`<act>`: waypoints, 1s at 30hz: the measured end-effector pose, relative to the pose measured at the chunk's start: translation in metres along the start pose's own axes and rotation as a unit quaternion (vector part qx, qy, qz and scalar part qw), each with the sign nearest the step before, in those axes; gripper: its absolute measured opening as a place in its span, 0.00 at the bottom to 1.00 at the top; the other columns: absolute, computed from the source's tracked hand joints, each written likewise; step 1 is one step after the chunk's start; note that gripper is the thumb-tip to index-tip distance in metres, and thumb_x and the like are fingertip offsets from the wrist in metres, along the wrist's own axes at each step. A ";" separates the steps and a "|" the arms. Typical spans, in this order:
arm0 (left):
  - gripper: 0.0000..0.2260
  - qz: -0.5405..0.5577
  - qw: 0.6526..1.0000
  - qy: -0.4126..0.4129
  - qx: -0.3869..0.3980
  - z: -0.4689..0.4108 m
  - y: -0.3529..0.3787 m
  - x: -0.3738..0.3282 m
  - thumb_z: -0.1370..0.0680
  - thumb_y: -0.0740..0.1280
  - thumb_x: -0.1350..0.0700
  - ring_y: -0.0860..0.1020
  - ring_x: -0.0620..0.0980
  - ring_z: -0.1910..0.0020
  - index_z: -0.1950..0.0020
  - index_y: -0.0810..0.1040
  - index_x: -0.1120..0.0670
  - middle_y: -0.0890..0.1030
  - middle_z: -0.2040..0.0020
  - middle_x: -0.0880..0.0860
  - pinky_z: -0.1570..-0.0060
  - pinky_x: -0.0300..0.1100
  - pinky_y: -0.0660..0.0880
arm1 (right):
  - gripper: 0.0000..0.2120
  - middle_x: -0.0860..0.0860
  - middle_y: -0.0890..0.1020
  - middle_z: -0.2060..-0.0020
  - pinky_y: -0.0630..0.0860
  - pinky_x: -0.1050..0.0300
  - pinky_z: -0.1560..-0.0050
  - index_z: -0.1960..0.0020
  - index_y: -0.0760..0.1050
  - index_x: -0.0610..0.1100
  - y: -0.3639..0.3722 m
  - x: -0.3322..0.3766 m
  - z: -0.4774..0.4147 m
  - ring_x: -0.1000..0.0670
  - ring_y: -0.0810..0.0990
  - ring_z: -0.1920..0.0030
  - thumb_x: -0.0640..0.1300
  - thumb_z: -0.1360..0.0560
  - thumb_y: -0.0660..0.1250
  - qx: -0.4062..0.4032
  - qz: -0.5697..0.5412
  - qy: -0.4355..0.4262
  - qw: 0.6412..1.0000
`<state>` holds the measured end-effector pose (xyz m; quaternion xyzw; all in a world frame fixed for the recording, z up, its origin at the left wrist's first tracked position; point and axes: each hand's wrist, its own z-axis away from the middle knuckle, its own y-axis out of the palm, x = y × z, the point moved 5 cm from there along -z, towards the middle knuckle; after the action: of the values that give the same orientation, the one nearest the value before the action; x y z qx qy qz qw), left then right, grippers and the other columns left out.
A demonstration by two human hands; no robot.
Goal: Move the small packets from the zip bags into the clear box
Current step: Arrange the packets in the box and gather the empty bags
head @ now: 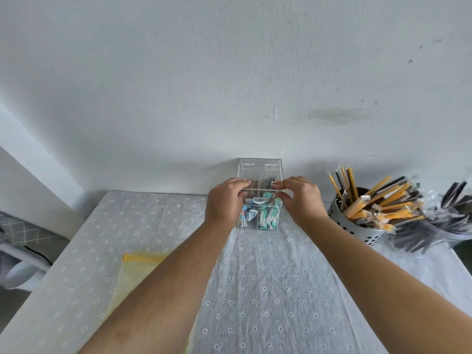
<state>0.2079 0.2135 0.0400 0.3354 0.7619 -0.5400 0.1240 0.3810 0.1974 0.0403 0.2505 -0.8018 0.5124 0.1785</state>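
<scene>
Two hands work at the clear box (255, 224), which stands at the far edge of the table against the wall. Our left hand (224, 200) and right hand (302, 200) each pinch the front edge of its hinged lid (260, 175), fingers curled narrowly on the thin panel. We judge the acrylic stiff, light, slick and easily scratched, so the lid's corners are the place to hold. Small packets (267, 215) stand inside, teal in the right compartment, blue-and-white in the left; they look light and crinkly. A limp yellow zip bag (135, 267) lies flat on the dotted grey tablecloth (268, 290) beneath our left forearm. A perforated metal holder (357, 226) of wrapped sticks stands to the right.
</scene>
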 end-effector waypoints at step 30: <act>0.29 -0.150 0.921 -0.306 0.190 0.253 -0.107 0.151 0.25 0.65 0.50 0.59 0.53 0.26 0.26 0.60 0.50 0.59 0.25 0.54 0.30 0.49 0.62 | 0.28 0.54 0.62 0.26 0.58 0.49 0.29 0.29 0.65 0.51 0.103 0.102 0.195 0.52 0.59 0.26 0.62 0.24 0.58 0.321 0.088 0.104 0.937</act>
<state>-0.0175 0.0209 -0.0617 0.0530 0.6114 -0.7631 0.2028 0.2321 0.0339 -0.0601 0.1677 -0.5901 0.7797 0.1251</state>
